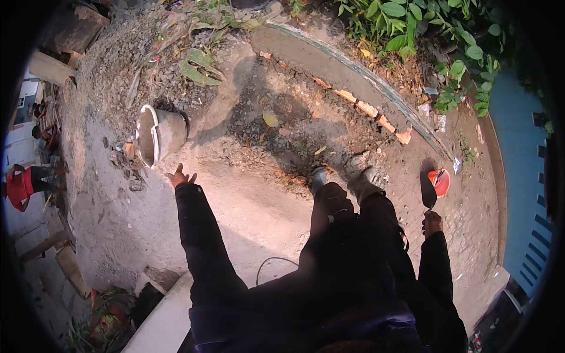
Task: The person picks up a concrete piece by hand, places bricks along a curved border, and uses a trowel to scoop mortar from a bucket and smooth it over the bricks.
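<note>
My left hand (pixel 180 176) is stretched out with spread fingers, holding nothing, just short of a grey plastic bucket (pixel 172 135) that stands on the dirt with its wide rim facing left. In my right hand (pixel 431 223) is the handle of a trowel (pixel 428 188) with a dark blade. The blade hangs over a small red, round container (pixel 441 181), partly hiding it. My legs and shoes (pixel 364 182) are below me on the ground.
A wet cement strip beside a long board (pixel 359 73) and broken orange pieces (pixel 366 107) curves across the upper right, beside leafy plants (pixel 400 23). A blue gate (pixel 515 147) stands right. At the far left are people (pixel 20 188) and timber (pixel 53 67). A pale ledge (pixel 159 317) lies below.
</note>
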Demonstrator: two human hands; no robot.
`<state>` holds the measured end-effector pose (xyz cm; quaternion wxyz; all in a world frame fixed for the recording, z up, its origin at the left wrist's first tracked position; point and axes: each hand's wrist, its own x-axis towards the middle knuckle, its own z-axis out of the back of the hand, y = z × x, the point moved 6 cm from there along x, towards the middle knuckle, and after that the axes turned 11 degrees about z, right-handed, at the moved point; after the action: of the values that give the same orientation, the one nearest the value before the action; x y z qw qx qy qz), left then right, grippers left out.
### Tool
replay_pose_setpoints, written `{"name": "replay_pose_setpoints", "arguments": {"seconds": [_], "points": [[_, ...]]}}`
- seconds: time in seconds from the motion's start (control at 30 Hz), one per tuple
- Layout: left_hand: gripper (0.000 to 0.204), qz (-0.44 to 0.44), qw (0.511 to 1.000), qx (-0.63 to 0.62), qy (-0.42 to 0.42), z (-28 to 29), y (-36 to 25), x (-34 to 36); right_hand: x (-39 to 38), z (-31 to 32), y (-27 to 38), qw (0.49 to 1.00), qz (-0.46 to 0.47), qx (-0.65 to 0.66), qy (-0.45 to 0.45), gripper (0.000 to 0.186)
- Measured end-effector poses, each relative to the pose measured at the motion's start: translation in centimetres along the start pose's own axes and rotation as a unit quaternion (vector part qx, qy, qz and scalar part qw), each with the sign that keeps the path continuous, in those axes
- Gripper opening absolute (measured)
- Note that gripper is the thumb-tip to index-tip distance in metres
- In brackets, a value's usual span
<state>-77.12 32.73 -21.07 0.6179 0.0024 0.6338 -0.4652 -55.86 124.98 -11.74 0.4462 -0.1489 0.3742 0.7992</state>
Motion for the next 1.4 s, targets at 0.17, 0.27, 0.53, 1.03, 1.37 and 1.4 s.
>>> {"name": "replay_pose_setpoints", "arguments": {"seconds": [0.17, 0.27, 0.53, 1.03, 1.37, 1.4], "points": [[0.106, -0.002, 0.998, 0.036, 0.056, -3.3, 0.7, 1.5, -3.7, -0.6, -4.9, 0.995, -0.085, 0.057, -0.008, 0.029], [0.107, -0.001, 0.996, 0.069, 0.053, -3.3, -0.8, 2.5, -6.9, -2.8, -7.9, 0.984, -0.126, 0.129, -0.014, 0.031], [0.093, -0.02, 0.978, 0.205, -0.006, -6.3, -0.5, -3.1, -17.2, -4.7, -19.5, 0.927, -0.279, 0.243, -0.064, 0.032], [0.045, -0.061, 0.725, 0.684, 0.042, -21.1, 40.6, -19.3, -21.1, -8.4, -44.4, 0.761, -0.376, 0.454, -0.269, 0.026], [0.064, -0.157, 0.48, 0.773, 0.383, -26.5, 59.6, -32.3, -12.1, -7.9, -54.0, 0.743, -0.4, 0.457, -0.281, 0.05], [0.068, -0.174, 0.452, 0.779, 0.398, -27.2, 59.9, -32.1, -10.5, -7.5, -54.1, 0.746, -0.396, 0.46, -0.274, 0.05]]}}
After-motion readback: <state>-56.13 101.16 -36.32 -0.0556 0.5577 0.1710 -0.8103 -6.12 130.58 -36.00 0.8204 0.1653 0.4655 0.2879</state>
